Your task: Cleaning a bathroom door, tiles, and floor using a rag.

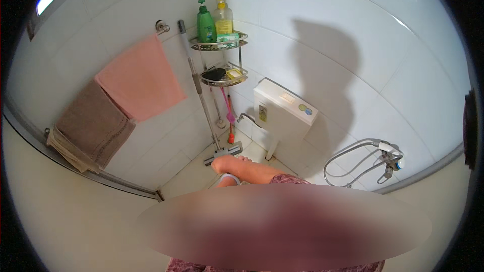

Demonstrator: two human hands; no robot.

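Note:
A bare forearm (257, 170) comes out of a purple patterned sleeve (290, 179) and points left. It looks like my right arm, and its rounded end, seemingly my right hand (220, 164), overlaps the head of a floor mop (234, 148). Small fingertips (244, 158) show just behind this forearm. Below it, a pale grey band (231, 177) circles a limb that seems to be my left wrist. A blurred oval hides most of my arms and lap. How the fingers are held, and whether anything is in them, cannot be made out.
A corner rack (219, 46) carries a green pump bottle (205, 25) and a yellow one (223, 19). Brushes hang below. A white cistern (282, 108) and a shower hose (335, 161) are to the right. Pink (143, 80) and brown towels (93, 126) hang left.

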